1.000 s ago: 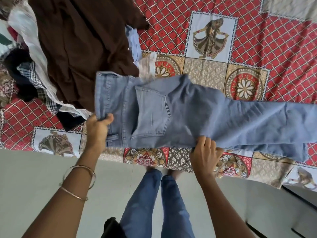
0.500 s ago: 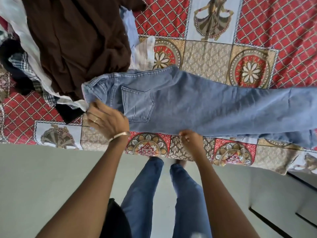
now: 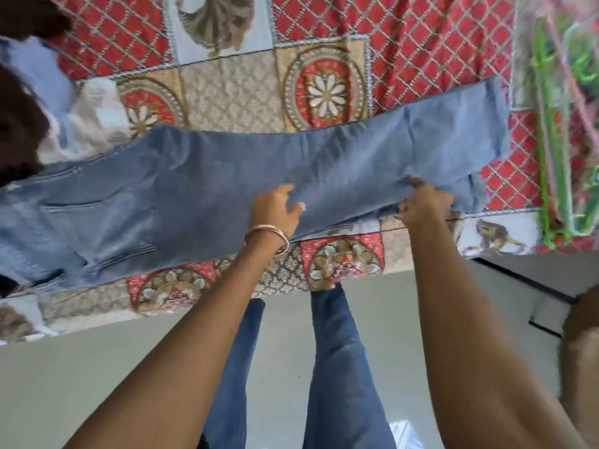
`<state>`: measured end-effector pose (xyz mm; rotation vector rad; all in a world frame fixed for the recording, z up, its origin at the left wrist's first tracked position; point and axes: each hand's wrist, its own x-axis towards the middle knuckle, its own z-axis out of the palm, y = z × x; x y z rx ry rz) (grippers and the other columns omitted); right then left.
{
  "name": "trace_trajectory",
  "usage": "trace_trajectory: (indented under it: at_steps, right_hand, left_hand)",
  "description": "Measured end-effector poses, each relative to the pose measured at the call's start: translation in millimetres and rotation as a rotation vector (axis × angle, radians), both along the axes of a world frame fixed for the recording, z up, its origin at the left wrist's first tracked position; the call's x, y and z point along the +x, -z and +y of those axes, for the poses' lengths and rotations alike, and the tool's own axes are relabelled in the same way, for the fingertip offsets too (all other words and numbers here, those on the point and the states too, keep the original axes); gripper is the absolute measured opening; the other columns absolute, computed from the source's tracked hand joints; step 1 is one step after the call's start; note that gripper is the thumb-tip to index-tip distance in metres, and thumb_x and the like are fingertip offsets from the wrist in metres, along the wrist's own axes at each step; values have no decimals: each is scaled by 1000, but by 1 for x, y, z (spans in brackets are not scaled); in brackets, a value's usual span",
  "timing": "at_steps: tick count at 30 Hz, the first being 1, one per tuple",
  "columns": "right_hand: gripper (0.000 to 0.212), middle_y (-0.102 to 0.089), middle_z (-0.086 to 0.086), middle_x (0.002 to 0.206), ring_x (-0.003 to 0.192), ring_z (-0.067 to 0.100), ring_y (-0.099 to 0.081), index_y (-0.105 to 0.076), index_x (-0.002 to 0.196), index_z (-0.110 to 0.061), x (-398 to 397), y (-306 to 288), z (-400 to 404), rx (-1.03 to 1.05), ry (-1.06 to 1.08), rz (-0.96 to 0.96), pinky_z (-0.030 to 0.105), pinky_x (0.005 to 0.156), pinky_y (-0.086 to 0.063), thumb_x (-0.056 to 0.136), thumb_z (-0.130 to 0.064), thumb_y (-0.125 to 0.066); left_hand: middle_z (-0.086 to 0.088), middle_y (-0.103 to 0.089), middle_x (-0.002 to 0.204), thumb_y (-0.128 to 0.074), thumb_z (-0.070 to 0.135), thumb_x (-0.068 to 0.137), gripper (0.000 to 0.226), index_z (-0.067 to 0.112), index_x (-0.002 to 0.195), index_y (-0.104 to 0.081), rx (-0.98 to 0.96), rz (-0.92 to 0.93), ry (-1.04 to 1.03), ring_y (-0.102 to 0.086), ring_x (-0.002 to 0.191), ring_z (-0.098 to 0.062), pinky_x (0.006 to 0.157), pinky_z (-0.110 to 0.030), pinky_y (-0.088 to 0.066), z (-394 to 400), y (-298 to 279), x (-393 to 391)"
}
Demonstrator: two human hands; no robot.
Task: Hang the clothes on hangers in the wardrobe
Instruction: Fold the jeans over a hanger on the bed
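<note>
A pair of light blue jeans lies stretched flat across the bed, waist at the left, leg ends at the right. My left hand, with bangles on the wrist, rests on the near edge of the legs around the knee; its fingers are slightly bent on the denim. My right hand pinches the near edge of the lower legs, close to the hems. Green hangers lie on the bed at the far right, blurred.
The bed wears a red patterned cover. A heap of other clothes, brown, white and pale blue, sits at the upper left. My own legs stand on the grey floor against the bed's edge.
Both hands have slid right along the jeans, from the waist and thigh to the knee and lower legs. The view has shifted right, and the hangers have come into sight.
</note>
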<state>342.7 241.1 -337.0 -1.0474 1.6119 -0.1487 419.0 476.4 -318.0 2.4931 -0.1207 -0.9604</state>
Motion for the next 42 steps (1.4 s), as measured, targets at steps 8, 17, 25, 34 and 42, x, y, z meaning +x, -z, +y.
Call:
trace_trajectory:
  at_steps: [8, 17, 25, 34, 42]
  right_hand:
    - [45, -57, 7, 126, 114, 20, -55, -48, 134, -2, 56, -69, -39, 284, -993, -724, 26, 90, -45, 90, 7, -52]
    - [27, -58, 9, 65, 60, 19, -50, -62, 69, -13, -71, 27, -82, 221, -539, 214, 36, 57, -46, 70, -36, -77]
    - [38, -69, 9, 96, 83, 23, -65, -57, 115, -7, -56, 14, -88, 486, 445, -346, 35, 69, -55, 81, -9, -73]
    - [15, -69, 8, 105, 110, 30, -63, -66, 102, -10, -61, -36, -159, 119, 342, -545, 46, 92, -54, 88, -4, -63]
    - [13, -54, 2, 86, 63, 10, -52, -52, 109, -10, -91, 20, -189, -36, 471, 165, 25, 50, -43, 98, -17, -49]
  left_hand:
    - [-26, -61, 113, -53, 36, 92, 40, 6, 119, -58, 179, -381, -199, -56, 105, -43, 80, -46, -42, -127, 8, 20]
    - [-18, -35, 145, -51, 32, 89, 67, 3, 144, -26, 527, -449, -733, -37, 132, -34, 104, -37, -30, -63, 16, 78]
    - [-19, -47, 122, -73, 51, 74, 75, 17, 134, -45, 230, -307, 611, -50, 105, -40, 81, -51, -48, -140, 22, -49]
    - [-16, -47, 117, -62, 13, 82, 106, 38, 147, 16, 300, -246, 680, -57, 98, -35, 75, -45, -52, -168, 31, -75]
    - [-7, -59, 99, -53, 18, 89, 51, 30, 138, -47, 16, -16, 474, -57, 85, -25, 77, -39, -52, -155, 42, -74]
